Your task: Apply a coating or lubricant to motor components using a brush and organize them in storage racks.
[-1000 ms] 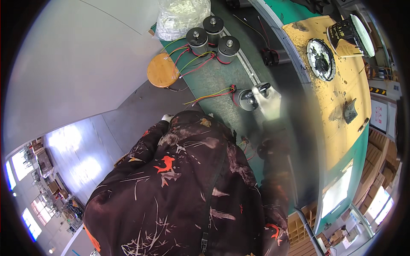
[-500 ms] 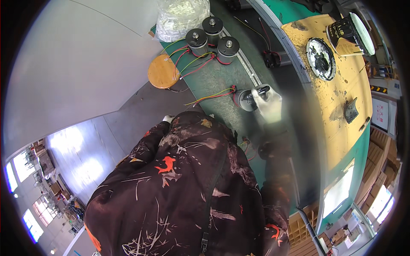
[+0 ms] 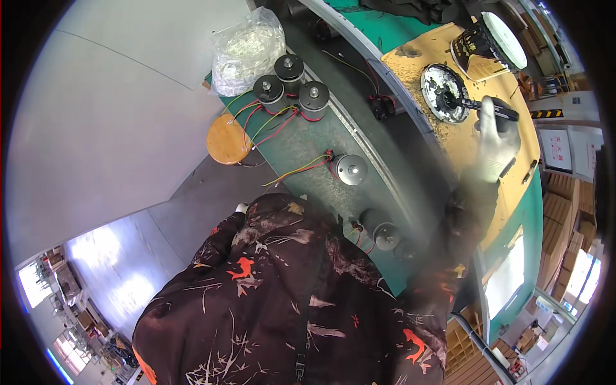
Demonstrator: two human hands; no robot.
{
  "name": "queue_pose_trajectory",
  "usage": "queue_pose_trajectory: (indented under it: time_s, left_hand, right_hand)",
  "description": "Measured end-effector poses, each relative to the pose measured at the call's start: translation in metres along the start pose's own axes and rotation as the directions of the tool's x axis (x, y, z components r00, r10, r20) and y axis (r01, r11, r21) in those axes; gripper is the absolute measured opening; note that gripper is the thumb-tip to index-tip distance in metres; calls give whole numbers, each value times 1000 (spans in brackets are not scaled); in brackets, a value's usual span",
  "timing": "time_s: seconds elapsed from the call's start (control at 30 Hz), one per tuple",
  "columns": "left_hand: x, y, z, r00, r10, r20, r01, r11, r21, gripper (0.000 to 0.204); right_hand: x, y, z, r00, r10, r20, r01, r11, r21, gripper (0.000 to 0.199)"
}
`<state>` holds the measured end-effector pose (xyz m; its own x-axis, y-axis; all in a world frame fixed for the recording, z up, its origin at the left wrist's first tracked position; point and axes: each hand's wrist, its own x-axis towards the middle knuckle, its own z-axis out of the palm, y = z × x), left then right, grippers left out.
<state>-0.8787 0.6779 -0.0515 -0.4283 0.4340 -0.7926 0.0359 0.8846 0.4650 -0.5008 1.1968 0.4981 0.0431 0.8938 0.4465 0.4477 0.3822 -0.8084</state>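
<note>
Right hand [image 3: 498,136]: grasping a black tool [image 3: 475,104] between thumb and fingers, handle end jutting to the right of the grip. Just left of these fingers: round dish [image 3: 436,78], smeared white and black, with tool tip in the dark patch inside. Beneath the fingers: yellow board [image 3: 513,199], spotted black. Beyond the fingers: black bucket [image 3: 473,46], pale at one end. Well left of the fingers, on a green bench [image 3: 289,142]: lone silver-topped motor [image 3: 350,171], with red and yellow wires trailing left. Farther left and beyond: three dark-topped motors [image 3: 314,101], clustered, shafts up. Beside these: clear bag [image 3: 249,58] of white pieces. Left of the fingers, nearer the body: partly blurred motor [image 3: 384,237]. Left hand [image 3: 242,208]: mostly hidden; finger state impossible to tell. Beyond its fingers: round wooden stool [image 3: 224,142].
</note>
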Motion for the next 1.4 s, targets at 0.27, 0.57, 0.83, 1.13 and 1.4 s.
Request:
queue_pose_trajectory:
  time_s: [0.27,0.57,0.83,1.13,1.4]
  left_hand:
    - [-12,-2,-7,999,-45,-12,46,995,92,42]
    - [-8,14,-8,999,-32,6,32,997,77,32]
    - [-1,17,-12,999,-34,15,33,998,54,24]
    - [42,-37,-3,991,-114,76,125,980,-154,17]
    - [-12,61,-12,995,80,54,-83,995,56,20]
  right_hand:
    - [-7,17,17,996,-79,43,82,994,-70,26]
    - [-188,69,25,944,312,106,-322,942,91,11]
    - [-237,88,39,919,384,91,-388,922,22,15]
    - [-249,106,45,906,413,97,-408,910,-70,20]
    - [-217,68,11,928,366,71,-368,930,18,16]
